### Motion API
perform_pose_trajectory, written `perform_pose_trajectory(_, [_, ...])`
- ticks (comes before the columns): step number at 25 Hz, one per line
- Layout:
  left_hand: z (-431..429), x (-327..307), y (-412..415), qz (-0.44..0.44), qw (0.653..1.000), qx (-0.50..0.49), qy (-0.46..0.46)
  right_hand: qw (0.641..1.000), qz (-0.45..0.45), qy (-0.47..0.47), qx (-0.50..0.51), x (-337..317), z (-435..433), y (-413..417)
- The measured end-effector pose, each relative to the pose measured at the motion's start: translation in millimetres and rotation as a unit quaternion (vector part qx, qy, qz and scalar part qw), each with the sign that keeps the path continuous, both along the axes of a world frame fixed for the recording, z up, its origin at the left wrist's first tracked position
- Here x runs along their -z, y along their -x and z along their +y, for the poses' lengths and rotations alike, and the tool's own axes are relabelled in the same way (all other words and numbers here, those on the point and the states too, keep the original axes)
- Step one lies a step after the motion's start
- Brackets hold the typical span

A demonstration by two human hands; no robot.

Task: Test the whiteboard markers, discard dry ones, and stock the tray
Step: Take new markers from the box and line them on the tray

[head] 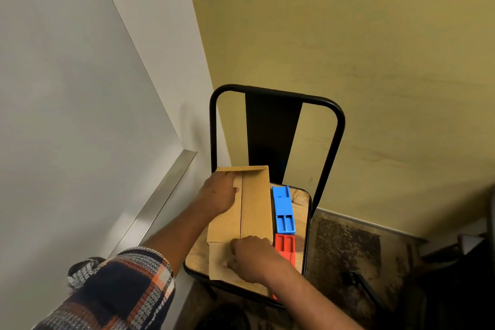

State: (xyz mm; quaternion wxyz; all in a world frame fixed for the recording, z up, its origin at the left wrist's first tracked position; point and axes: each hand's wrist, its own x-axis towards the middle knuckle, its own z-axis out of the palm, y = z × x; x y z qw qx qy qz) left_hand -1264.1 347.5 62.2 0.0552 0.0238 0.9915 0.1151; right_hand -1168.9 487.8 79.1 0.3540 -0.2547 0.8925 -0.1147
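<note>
A long brown paper envelope (255,203) lies on the wooden seat of a chair (301,203). My left hand (219,194) grips the envelope's far left edge, thumb on top. My right hand (253,258) sits at the near end, fingers curled at the opened flap; what they hold is hidden. Right of the envelope a blue plastic tray (283,209) lies on the seat, with a red plastic tray (286,248) nearer to me, partly behind my right hand. No marker shows.
The chair has a black metal back frame (276,118) and stands in a corner against a yellow wall. A whiteboard (67,102) with a metal ledge (163,195) runs along the left. Dark worn floor lies to the right.
</note>
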Motion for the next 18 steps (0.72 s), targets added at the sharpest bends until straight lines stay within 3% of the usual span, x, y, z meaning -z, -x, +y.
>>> perform_pose_trajectory(2, [5.1, 0.4, 3.7, 0.083, 0.997, -0.007, -0.001, 1.0, -0.016, -0.001, 0.014, 5.6, 0.8, 0.8])
perform_pose_trajectory(5, [7.6, 0.4, 15.3, 0.115, 0.993, -0.04, 0.0, 0.999, -0.014, 0.012, 0.034, 12.6, 3.3, -0.4])
perform_pose_trajectory(9, [2.1, 10.3, 32.7, -0.019, 0.997, -0.068, 0.037, 0.997, -0.013, 0.038, 0.061, 13.3, 7.5, 1.8])
perform_pose_trajectory(12, [-3.8, 20.0, 39.4, -0.113, 0.989, -0.096, 0.009, 0.997, -0.009, 0.047, 0.06, 14.9, 8.9, 1.7])
perform_pose_trajectory(18, [4.8, 28.1, 40.3, -0.148, 0.982, -0.109, -0.051, 0.996, -0.008, 0.051, 0.066, 18.7, 9.0, 3.0])
